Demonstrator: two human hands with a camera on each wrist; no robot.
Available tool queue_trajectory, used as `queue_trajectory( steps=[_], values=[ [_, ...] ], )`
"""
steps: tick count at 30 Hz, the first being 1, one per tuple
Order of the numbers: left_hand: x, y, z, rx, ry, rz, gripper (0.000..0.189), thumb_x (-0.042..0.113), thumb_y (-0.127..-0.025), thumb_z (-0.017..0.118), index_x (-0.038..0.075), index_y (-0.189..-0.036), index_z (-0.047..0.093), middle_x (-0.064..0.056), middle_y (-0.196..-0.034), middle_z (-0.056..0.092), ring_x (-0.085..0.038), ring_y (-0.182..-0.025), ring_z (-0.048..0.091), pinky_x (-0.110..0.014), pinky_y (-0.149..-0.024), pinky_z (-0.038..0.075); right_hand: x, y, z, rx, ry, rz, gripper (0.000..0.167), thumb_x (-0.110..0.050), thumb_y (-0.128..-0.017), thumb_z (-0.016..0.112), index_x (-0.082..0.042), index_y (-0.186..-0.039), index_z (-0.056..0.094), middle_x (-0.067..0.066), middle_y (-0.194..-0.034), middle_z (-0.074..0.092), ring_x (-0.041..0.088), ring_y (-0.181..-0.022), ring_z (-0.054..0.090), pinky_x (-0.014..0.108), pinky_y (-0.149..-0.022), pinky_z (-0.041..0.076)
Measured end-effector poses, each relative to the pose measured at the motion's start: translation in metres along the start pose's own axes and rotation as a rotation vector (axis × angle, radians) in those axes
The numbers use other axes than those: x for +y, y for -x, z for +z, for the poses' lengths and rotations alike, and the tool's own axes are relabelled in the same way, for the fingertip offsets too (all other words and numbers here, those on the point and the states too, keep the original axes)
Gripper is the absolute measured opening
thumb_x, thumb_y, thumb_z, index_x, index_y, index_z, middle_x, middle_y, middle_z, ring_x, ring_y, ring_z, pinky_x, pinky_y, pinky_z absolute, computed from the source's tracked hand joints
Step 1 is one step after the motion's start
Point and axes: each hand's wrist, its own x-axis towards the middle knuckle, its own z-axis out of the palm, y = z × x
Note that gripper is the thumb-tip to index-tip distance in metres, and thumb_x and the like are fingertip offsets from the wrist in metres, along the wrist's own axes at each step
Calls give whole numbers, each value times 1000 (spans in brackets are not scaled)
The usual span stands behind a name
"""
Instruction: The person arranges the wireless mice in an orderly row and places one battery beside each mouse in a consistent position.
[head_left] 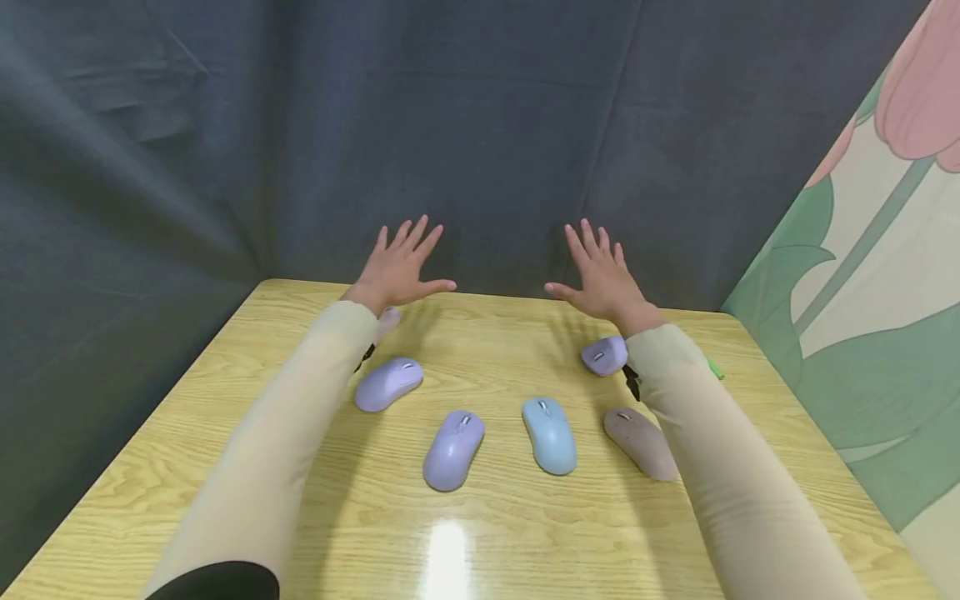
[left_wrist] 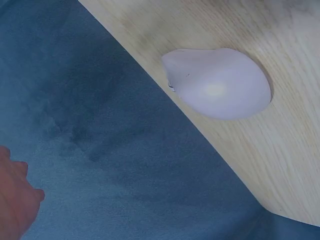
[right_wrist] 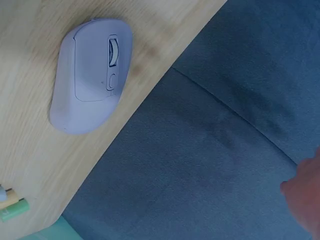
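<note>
head view: i log left grip [head_left: 395,271] and right grip [head_left: 602,282], both spread wide, holding nothing; lilac mouse [head_left: 602,357] nearest the right grip, lying toward its wrist; wood-grain table [head_left: 495,337]; dark curtain [head_left: 480,150] beyond.

left wrist view: one pale mouse [left_wrist: 220,85], narrow end toward the table edge.

right wrist view: same lilac mouse, long axis roughly along the edge.

I can read no text, label, brand, number or sign on anything before me, as the tiny marks on the lilac mouse [right_wrist: 90,77] near my right hand [head_left: 604,285] and the pale mouse [left_wrist: 220,82] near my left hand [head_left: 397,271] are too small to make out.
</note>
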Motion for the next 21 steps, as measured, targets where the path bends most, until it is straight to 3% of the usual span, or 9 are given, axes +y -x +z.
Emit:
queue_trajectory(
  steps=[8, 21],
  values=[
    [-4, 3, -2, 16, 24, 11, 99, 79, -85, 38, 22, -157, 2, -9, -161, -6, -31, -146, -1, -56, -113, -5, -3, 4, -3, 19, -13, -19, 98, -58, -92, 55, -19, -155, -10, 13, -160, -12, 37, -145, -7, 55, -113, -2],
    [-20, 19, 2, 23, 60, 25, 96, 73, -88, 44, 21, -157, 3, -10, -162, -2, -31, -146, 3, -55, -114, 0, -16, 21, -2, 61, -43, -89, 97, -55, -92, 57, -17, -156, -6, 10, -160, -9, 33, -146, -4, 54, -114, 4]
  ],
)
